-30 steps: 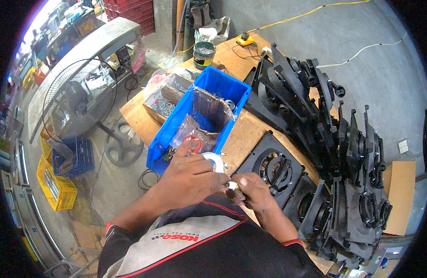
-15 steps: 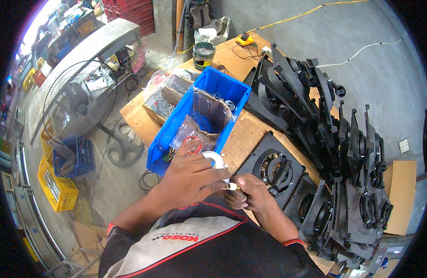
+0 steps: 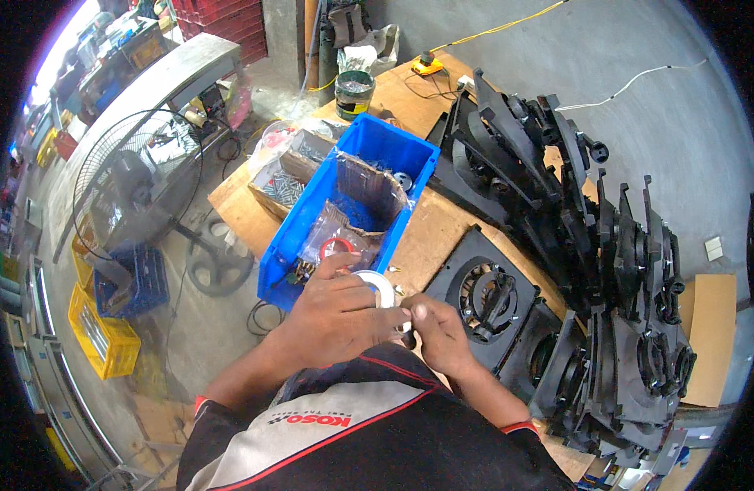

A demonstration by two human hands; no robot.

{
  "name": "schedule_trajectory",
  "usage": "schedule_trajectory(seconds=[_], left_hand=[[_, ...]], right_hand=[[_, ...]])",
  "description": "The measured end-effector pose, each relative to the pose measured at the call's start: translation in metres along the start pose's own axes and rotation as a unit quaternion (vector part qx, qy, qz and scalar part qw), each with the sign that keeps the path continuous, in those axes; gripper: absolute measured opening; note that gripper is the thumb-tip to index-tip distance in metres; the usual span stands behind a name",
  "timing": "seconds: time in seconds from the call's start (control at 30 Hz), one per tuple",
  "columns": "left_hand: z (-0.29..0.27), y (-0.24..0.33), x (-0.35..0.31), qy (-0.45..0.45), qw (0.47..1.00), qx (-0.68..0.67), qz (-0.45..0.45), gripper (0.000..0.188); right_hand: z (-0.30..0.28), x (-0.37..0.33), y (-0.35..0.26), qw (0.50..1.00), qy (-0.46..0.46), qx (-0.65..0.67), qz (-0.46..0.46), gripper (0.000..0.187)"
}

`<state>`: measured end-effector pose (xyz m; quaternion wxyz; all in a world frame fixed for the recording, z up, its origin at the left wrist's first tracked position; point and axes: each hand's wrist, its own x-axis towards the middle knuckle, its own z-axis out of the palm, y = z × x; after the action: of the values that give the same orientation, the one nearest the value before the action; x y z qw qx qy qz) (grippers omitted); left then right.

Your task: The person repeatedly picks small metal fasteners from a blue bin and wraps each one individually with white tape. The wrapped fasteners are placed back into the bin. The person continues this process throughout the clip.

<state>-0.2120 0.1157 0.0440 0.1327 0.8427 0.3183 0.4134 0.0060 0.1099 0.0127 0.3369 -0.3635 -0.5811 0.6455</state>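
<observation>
My left grip is clamped on a smooth, white, ring-shaped roll near the blue plastic bin. My right grip sits just beside it (clamped on something or not, I can't tell).

Smooth on the white roll; glossy plastic on the blue bin; rough cardboard on its divider; matt plastic on black panels; wood on the desk; shiny metal on the screws.
</observation>
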Motion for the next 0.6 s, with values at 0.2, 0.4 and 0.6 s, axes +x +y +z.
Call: schedule_trajectory(seconds=[0.2,0.4,0.6], left_hand=[[0.008,0.001,-0.006,0.031,0.997,-0.030,-0.065,0.027],[0.015,0.014,-0.016,0.027,0.998,0.013,-0.063,0.027],[0.026,0.037,-0.031,0.043,0.995,0.009,-0.090,0.027]], right_hand=[[0.006,0.002,-0.002,0.976,0.013,-0.137,-0.168,0.036],[0.006,-0.004,-0.023,0.962,0.000,-0.217,-0.166,0.031],[0.014,-0.023,-0.017,0.973,0.002,-0.196,-0.123,0.037]])
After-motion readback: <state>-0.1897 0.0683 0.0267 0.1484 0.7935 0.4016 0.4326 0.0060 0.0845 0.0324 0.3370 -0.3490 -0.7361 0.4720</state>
